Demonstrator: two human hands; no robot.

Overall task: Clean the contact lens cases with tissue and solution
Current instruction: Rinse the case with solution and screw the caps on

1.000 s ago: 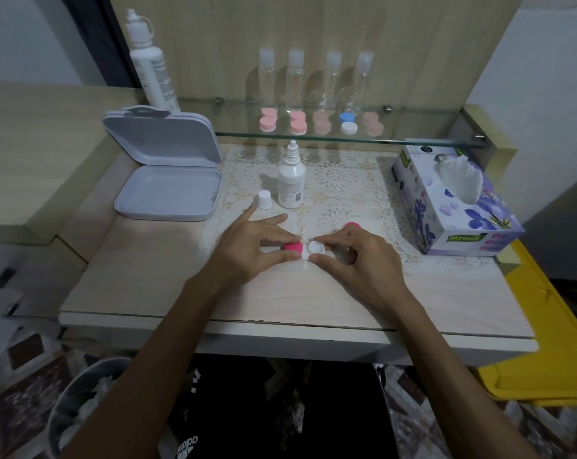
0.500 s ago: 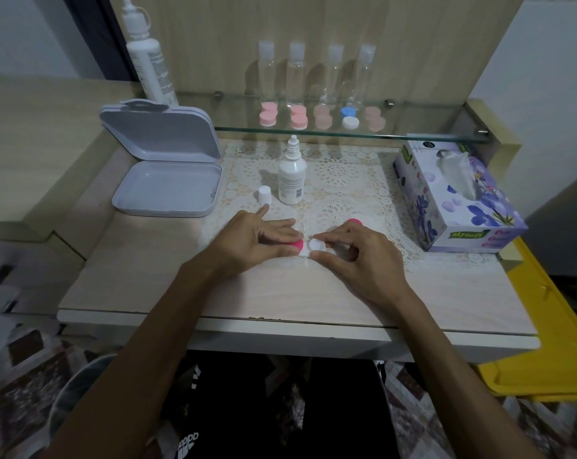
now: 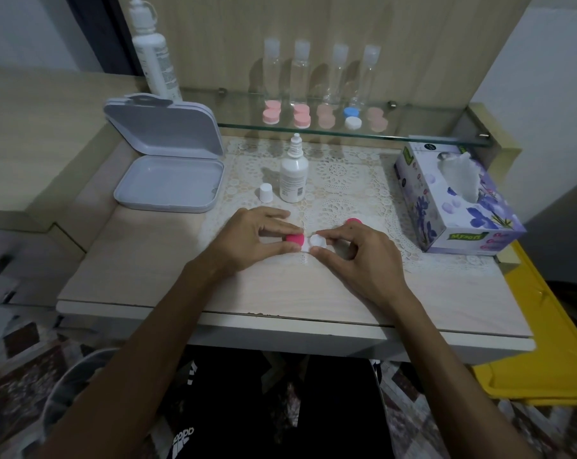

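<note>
Partly hidden under fingers: contact lens case [image 3: 305, 244], pinched by left hand [image 3: 254, 238] and right hand [image 3: 356, 256]; gray box [image 3: 171, 185] open, bare.

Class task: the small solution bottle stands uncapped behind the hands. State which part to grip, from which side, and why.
Grip the solution bottle round its wide lower body, coming from the near right: it stands upright, its narrow nozzle is open, and its loose cap sits at its left.
</note>
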